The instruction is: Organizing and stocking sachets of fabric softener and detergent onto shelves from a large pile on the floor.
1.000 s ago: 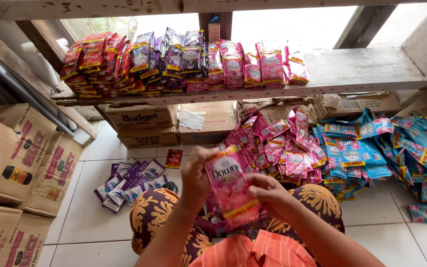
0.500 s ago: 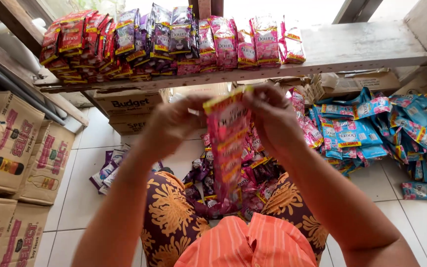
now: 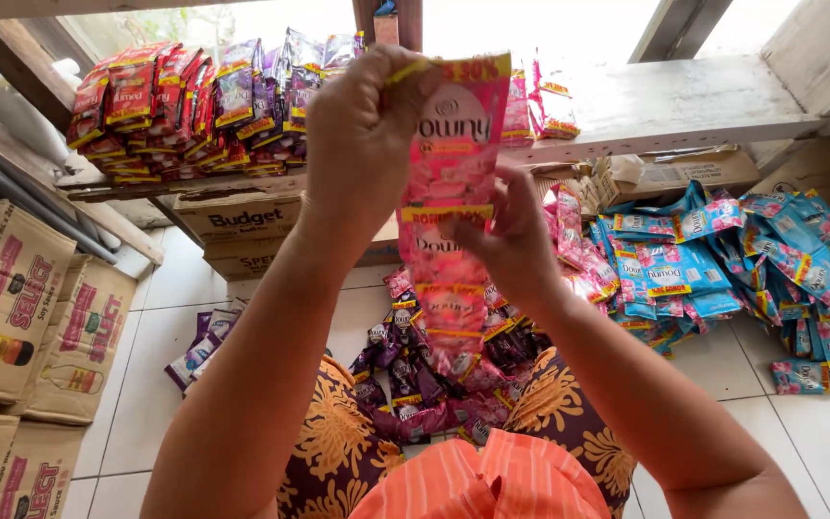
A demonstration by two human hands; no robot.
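my left hand (image 3: pixel 362 135) was raised high, pinching the top edge of a pink sachet strip (image 3: pixel 449 202), and my right hand (image 3: pixel 511 240) was closed on the strip's right edge lower down. the strip hung in front of the wooden shelf (image 3: pixel 684 101), its lower sachets trailing down to the purple sachets (image 3: pixel 405 370) bunched in my lap. on the shelf to the far left sat the red and purple packs (image 3: pixel 184 106); on the floor to the right lay the blue sachets (image 3: pixel 722 259), and cardboard boxes (image 3: pixel 21 308) stood at the left. i judged the strip could tear at a seam between sachets if my hands pulled apart too hard, and its dangling tail could snag on the purple heap and drag some loose.
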